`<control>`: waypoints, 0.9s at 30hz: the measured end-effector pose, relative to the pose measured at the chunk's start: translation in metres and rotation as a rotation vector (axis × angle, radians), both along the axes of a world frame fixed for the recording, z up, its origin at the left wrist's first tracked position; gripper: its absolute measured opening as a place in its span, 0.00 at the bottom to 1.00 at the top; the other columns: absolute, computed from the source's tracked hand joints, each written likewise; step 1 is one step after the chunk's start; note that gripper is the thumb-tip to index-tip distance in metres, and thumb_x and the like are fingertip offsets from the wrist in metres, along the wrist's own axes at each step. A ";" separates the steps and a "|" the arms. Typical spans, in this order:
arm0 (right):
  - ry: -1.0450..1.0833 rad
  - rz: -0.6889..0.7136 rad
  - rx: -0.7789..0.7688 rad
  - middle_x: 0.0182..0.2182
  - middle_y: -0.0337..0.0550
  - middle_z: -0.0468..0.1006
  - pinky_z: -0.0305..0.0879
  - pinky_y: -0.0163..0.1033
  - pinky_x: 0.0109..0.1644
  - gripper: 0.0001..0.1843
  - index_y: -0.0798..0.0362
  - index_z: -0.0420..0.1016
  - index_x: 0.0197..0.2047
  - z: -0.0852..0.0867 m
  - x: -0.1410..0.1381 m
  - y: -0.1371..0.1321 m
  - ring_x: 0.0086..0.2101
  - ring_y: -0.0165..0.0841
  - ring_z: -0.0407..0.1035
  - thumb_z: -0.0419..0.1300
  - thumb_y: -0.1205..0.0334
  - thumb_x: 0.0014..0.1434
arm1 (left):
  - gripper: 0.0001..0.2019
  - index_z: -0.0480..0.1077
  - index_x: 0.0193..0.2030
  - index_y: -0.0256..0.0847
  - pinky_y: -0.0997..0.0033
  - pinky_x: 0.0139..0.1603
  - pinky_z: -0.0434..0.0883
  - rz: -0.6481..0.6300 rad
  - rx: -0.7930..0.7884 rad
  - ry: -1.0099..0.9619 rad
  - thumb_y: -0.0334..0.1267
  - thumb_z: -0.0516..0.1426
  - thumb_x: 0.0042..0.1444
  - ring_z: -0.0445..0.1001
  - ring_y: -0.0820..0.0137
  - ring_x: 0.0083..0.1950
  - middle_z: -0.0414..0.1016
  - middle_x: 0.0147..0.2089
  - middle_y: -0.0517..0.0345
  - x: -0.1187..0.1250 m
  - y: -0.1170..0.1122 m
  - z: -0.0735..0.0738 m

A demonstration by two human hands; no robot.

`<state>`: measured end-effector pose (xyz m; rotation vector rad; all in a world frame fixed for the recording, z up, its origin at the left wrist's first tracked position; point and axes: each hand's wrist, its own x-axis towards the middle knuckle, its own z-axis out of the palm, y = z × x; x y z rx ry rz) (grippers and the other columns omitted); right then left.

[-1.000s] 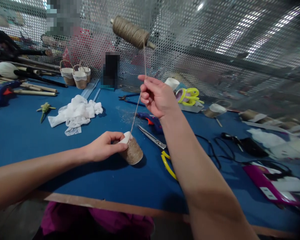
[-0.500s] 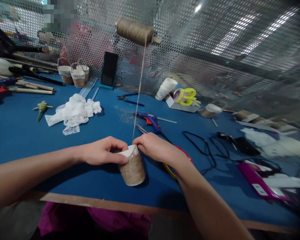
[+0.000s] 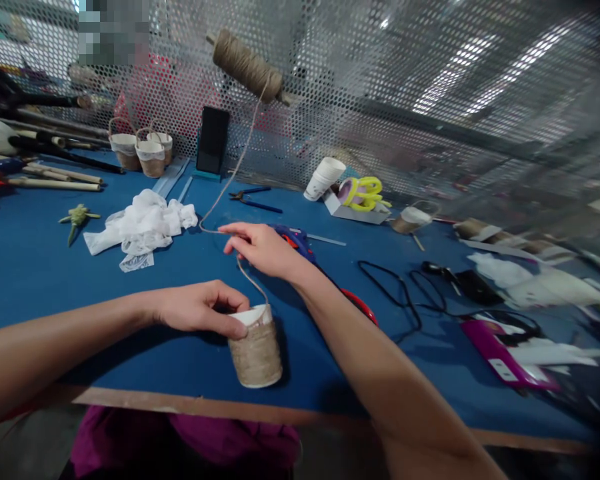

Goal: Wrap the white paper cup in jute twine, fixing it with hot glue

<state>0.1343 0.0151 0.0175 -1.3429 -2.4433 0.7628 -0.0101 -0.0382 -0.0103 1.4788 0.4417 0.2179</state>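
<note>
My left hand (image 3: pixel 200 307) grips the rim of a paper cup (image 3: pixel 256 353), thumb outside and fingers at the opening. Brown twine covers the cup's side, leaving a white strip near the rim. The cup tilts over the blue table. From its rim a loose twine (image 3: pixel 235 170) curves up to my right hand (image 3: pixel 263 248), which pinches it above and beyond the cup. Past that hand the twine bends left and rises, slack, to a twine spool (image 3: pixel 247 65) on a rod. Behind my right hand a blue hot glue gun (image 3: pixel 303 245) is partly hidden.
White lace (image 3: pixel 143 223), pliers (image 3: pixel 255 199) and a phone (image 3: pixel 213 140) lie or stand beyond my hands. Small twine-wrapped baskets (image 3: pixel 151 159) stand at the back left. Stacked paper cups (image 3: pixel 325 179) are farther right. Red-handled scissors (image 3: pixel 361 305) lie beside my right forearm, near a black cable (image 3: pixel 395 283).
My right hand has left the cup's rim and moved up and left with the twine. The taut twine has gone slack, and the spool has tilted. My left hand still holds the cup.
</note>
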 end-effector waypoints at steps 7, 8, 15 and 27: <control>-0.160 -0.404 0.176 0.44 0.56 0.72 0.57 0.44 0.48 0.18 0.60 0.63 0.52 0.010 0.034 0.011 0.43 0.38 0.67 0.46 0.65 0.59 | 0.07 0.63 0.27 0.32 0.77 0.32 0.57 0.286 0.016 -0.058 0.35 0.53 0.51 0.58 0.78 0.28 0.61 0.27 0.62 0.003 0.005 -0.004; -0.205 -0.484 0.177 0.44 0.61 0.70 0.55 0.48 0.50 0.18 0.63 0.65 0.50 0.009 0.046 0.014 0.46 0.43 0.64 0.48 0.65 0.58 | 0.07 0.63 0.28 0.32 0.77 0.33 0.58 0.329 0.030 -0.068 0.34 0.53 0.51 0.59 0.77 0.29 0.62 0.27 0.62 0.003 0.006 -0.005; -0.285 -0.691 -0.066 0.46 0.46 0.67 0.64 0.44 0.43 0.15 0.54 0.65 0.48 -0.019 0.085 0.024 0.42 0.34 0.66 0.53 0.59 0.57 | 0.09 0.63 0.27 0.33 0.74 0.33 0.59 0.432 0.207 -0.032 0.37 0.52 0.52 0.60 0.75 0.30 0.62 0.27 0.61 0.002 0.008 -0.008; 0.538 -0.663 -0.152 0.23 0.37 0.68 0.64 0.34 0.30 0.11 0.55 0.68 0.34 0.007 0.102 -0.024 0.24 0.26 0.65 0.58 0.62 0.44 | 0.09 0.65 0.28 0.33 0.74 0.34 0.61 0.428 0.250 -0.040 0.38 0.52 0.53 0.62 0.75 0.32 0.64 0.29 0.60 -0.005 0.016 -0.008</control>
